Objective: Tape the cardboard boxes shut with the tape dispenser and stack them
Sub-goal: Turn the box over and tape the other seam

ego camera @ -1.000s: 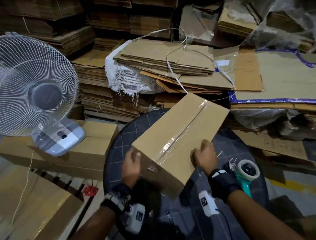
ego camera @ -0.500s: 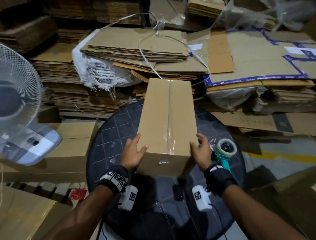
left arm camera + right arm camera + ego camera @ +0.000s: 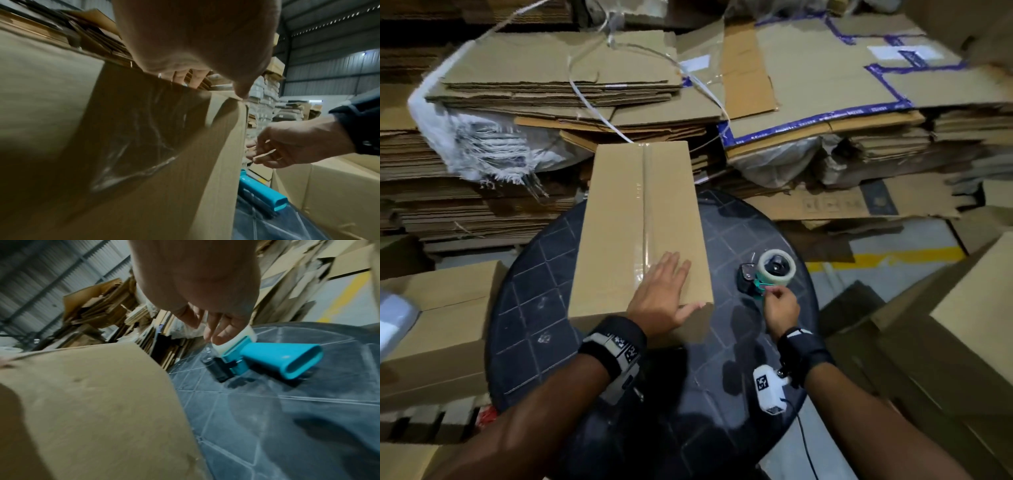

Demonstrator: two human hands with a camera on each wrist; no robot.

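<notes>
Flattened cardboard stacks (image 3: 558, 85) fill the wall beyond both hands; one sheet is edged in blue printed tape, its lettering too small to read. A white label on a far sheet is also illegible.

Round dark surface (image 3: 534, 308): carries the work, grid-patterned top.

Cardboard box (image 3: 640, 219): lies lengthwise on the surface, running away from the left hand, clear tape along its centre seam. Judged: placed seam-up so the strip can be pressed down or checked. No print visible on it.

Left hand (image 3: 659, 294): flat on the box's near end, fingers straight and spread, thumb over the near edge. It grasps nothing; judged to be pinning the box against sliding.

Tape dispenser (image 3: 767, 274): on its side on the surface, just beyond the right hand, teal handle towards it. No brand seen.

Right hand (image 3: 780, 308): fingers half-curled, tips at the roll and frame, not closed round the handle. Judged: reaching to pick it up.
</notes>
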